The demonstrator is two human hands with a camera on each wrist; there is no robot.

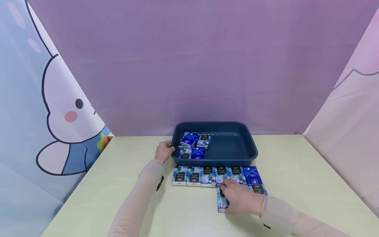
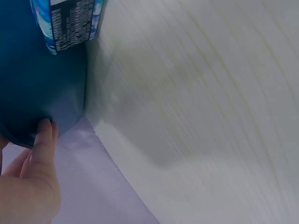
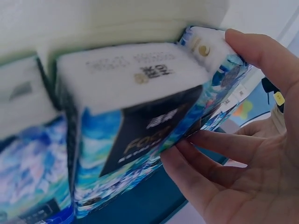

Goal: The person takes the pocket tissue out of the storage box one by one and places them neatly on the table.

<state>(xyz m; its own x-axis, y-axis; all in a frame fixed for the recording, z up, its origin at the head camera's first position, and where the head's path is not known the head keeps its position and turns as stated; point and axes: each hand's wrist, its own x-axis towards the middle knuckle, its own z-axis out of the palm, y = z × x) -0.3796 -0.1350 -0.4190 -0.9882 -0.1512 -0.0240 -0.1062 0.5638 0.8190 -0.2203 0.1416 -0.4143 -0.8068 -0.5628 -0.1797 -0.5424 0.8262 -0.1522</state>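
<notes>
My left hand (image 1: 164,151) holds the left rim of a dark blue plastic tub (image 1: 214,162), its fingers along the outside wall in the left wrist view. Inside the tub lie several floral and plain blue tissue packs (image 1: 189,141). My right hand (image 1: 241,197) grips a floral tissue pack (image 1: 222,201) at the left end of the nearer row, thumb at its near end. In the right wrist view, the thumb (image 3: 254,49) and fingers lie on opposite sides of that pack. The hand partly covers the pack beside it; another floral pack (image 1: 257,189) shows to the right.
Along the tub's near side runs a row of floral tissue packs (image 1: 193,176) with a blue pack (image 1: 252,175) at its right end. Everything stands on a pale wooden table (image 1: 112,174). A purple cloth (image 1: 207,65) hangs right behind the tub, and printed curtains flank both sides.
</notes>
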